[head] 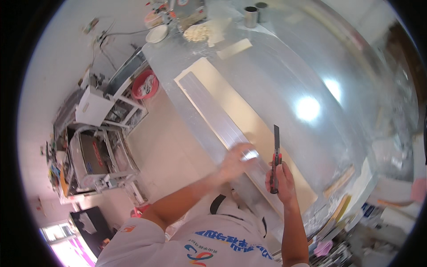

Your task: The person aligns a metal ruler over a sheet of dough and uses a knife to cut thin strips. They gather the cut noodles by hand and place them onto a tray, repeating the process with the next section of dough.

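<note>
A long, pale yellow sheet of what looks like dough (230,96) lies on a metal table (267,83). Along its near side rests a long, flat metal straightedge (210,105). My left hand (237,160), blurred, is over the straightedge with thumb and fingers apart; whether it touches the metal is unclear. In my right hand (283,178) is a red and black snap-off utility knife (275,167). Its long dark blade is extended and points away from me, above the sheet's far edge.
At the table's far end are a pale strip (235,48), a heap of pale scraps (196,32), a white bowl (156,34) and a metal cylinder (251,18). Wooden pieces (338,181) lie at right. A red basin (137,87) and a machine (95,153) stand left.
</note>
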The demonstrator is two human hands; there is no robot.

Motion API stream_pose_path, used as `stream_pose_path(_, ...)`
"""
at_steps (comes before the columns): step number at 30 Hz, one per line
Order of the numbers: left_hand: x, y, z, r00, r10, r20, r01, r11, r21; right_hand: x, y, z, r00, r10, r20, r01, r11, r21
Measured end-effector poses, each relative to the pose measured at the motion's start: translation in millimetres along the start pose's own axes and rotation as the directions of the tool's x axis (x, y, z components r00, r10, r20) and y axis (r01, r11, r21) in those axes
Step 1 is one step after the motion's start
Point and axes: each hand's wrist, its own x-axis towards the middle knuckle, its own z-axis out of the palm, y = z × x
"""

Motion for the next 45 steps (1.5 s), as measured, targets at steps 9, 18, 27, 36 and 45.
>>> stream_pose_path(9, 141, -51, -187, 0.964, -0.193, -0.181, 0.264, 0.654, 0.709, 305, -33, 171, 0.976, -0.156, 0.149, 0.216, 0.669, -0.711)
stream_pose_path(18, 160, -61, -196, 0.956, -0.263, -0.126, 0.252, 0.524, 0.813, 466, -10, 291, 0.925, -0.249, 0.287, 0.319, 0.096, -0.943)
stream_pose_path(27, 162, -61, -203, 0.956, -0.27, -0.114, 0.26, 0.6, 0.756, 482, -10, 305, 0.942, -0.175, 0.286, 0.295, 0.026, -0.955)
stream_pose_path(36, 161, -63, -201, 0.955, -0.262, -0.136, 0.279, 0.651, 0.706, 477, -16, 315, 0.956, -0.131, 0.263, 0.262, -0.028, -0.965)
stream_pose_path(45, 161, -61, -204, 0.949, -0.297, -0.108, 0.287, 0.665, 0.69, 490, -27, 325, 0.927, -0.099, 0.36, 0.343, -0.157, -0.926)
